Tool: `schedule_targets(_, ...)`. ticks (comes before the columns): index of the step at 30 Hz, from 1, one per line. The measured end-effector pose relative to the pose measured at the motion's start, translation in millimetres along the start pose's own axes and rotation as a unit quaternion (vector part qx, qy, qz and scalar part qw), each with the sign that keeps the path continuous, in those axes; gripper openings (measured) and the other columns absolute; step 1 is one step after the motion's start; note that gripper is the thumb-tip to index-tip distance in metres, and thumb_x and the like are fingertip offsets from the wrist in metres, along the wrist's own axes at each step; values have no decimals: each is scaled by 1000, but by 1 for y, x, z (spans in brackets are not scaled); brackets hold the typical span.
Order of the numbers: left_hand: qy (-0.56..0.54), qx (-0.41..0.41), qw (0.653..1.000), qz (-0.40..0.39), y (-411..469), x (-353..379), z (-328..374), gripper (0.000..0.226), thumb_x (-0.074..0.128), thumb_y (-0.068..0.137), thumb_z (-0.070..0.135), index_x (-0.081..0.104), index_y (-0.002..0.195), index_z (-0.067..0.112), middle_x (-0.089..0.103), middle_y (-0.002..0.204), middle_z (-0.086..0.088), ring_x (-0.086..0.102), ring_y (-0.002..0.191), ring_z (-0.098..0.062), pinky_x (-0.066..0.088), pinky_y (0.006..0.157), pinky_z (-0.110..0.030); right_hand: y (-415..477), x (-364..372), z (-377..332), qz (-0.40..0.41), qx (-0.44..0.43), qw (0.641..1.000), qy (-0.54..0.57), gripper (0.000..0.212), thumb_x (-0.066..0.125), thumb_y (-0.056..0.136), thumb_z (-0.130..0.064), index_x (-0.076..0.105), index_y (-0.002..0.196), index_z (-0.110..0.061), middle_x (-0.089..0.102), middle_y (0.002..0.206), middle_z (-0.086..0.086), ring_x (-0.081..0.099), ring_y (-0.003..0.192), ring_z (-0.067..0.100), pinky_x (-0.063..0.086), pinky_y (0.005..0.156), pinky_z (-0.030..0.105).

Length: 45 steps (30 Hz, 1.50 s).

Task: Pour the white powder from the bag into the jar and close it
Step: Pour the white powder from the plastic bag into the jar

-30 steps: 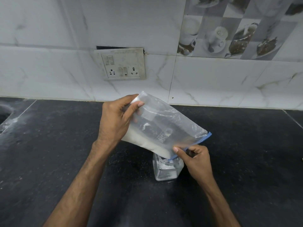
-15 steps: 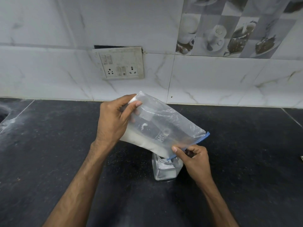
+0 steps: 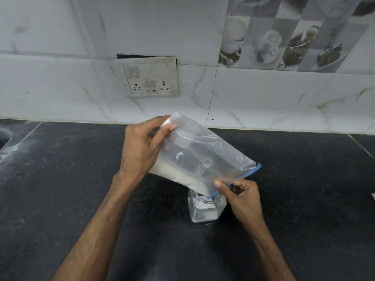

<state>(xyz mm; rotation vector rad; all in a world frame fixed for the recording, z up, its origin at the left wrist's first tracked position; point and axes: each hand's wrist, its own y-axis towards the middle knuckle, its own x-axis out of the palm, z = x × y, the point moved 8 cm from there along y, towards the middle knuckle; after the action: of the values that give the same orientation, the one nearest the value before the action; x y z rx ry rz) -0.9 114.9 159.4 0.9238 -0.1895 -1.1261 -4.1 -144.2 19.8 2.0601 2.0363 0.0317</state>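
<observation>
A clear plastic zip bag with a blue seal strip hangs tilted over an open square glass jar on the black counter. White powder lies along the bag's lower edge and runs toward the corner at the jar's mouth. My left hand grips the bag's raised bottom end. My right hand pinches the blue mouth edge just above the jar. A layer of white powder fills the jar's bottom. No lid is visible.
The dark stone counter runs back to a white tiled wall with a switch and socket plate. A sink edge shows at far left. A small object peeks in at the right edge.
Both hands and the bag have barely shifted. The powder layer in the jar looks slightly higher.
</observation>
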Motion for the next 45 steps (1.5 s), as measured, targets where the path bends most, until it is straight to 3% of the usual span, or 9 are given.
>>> schedule_targets(6,-9,20,1000,-1,2,1,6,30,60,95,38,68,117,18,68,72,10,67,63,-5,55,56,-13,1,-4,3,10,1,1000,5,19,82,74,-27,79,73,-8,74,67,15,63,61,13,51,62,25)
schedule_targets(11,-2,22,1000,-5,3,3,4,37,60,94,37,72,115,9,69,75,11,65,64,1,47,59,-4,1,-3,1,5,7,1000,-1,7,82,76,-22,81,72,-17,77,69,6,66,60,10,53,62,18)
schedule_targets(15,1,15,1000,0,3,2,1,44,60,93,41,73,116,5,72,77,7,70,68,-9,59,60,-22,0,2,3,-8,16,1000,-10,5,83,78,-16,80,76,-19,78,74,6,71,66,16,56,66,28)
schedule_targets(18,1,15,1000,3,3,1,1,46,60,93,43,73,116,5,69,80,17,68,68,-3,60,61,-27,1,1,2,-6,11,1000,-6,10,82,79,-17,80,70,-22,75,62,-1,64,57,4,52,61,20)
schedule_targets(21,-5,8,1000,-1,2,1,0,47,59,93,44,73,115,5,71,79,12,68,68,-5,61,61,-29,3,0,4,-7,14,1000,-11,13,83,75,-27,80,76,-14,77,71,7,70,65,17,56,67,28)
schedule_targets(27,-4,5,1000,-4,2,3,0,43,60,93,40,73,115,6,68,74,15,64,64,7,56,59,-14,5,-6,0,-3,2,1000,-14,31,79,72,-42,79,76,-11,74,67,15,62,59,18,51,61,31)
schedule_targets(30,2,0,1000,-7,1,3,-1,42,61,93,37,74,112,3,62,71,23,58,59,15,46,58,-4,7,-6,2,-12,7,999,-29,20,82,75,-34,80,77,-14,76,68,10,68,62,21,55,63,37)
schedule_targets(40,2,-6,1000,-6,3,2,-1,38,63,92,30,74,113,-1,62,70,21,58,58,15,42,58,0,5,1,2,-5,9,1000,-25,7,83,78,-17,81,76,-24,78,71,1,71,65,14,57,65,26)
schedule_targets(45,-4,-6,1000,0,3,0,-1,40,63,92,33,74,113,0,65,73,18,59,60,15,45,60,-2,6,-2,1,10,11,999,-30,7,83,79,-16,81,73,-19,77,71,10,68,64,21,57,66,40)
